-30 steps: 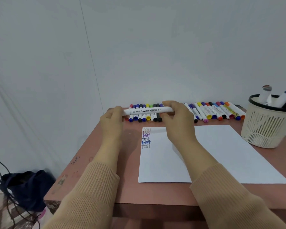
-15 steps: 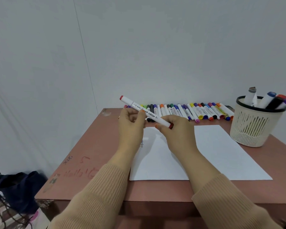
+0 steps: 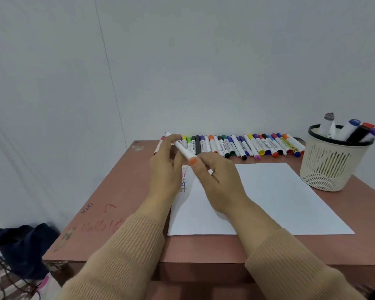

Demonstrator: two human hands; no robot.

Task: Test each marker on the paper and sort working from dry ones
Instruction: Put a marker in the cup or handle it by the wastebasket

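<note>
My left grip (image 3: pixel 167 169) clamps the white marker (image 3: pixel 182 148), now swung from level so my right grip (image 3: pixel 217 176) pinches its orange cap (image 3: pixel 192 162), likely to uncap it.

Noted from beside the table: held marker (image 3: pixel 183 149) has a smooth white plastic barrel with slight sheen and an orange plastic end cap. The row of markers (image 3: pixel 247 146) is similar glossy plastic. The paper (image 3: pixel 279 191) is matt white. The table (image 3: pixel 121 191) has a reddish-brown top, smooth, low sheen, chipped at the far left corner. The basket (image 3: pixel 329 169) is cream plastic mesh with a black rim. The sleeves (image 3: pixel 126 256) are tan ribbed knit. The bag (image 3: pixel 24 241) is dark blue matt cloth.
</note>
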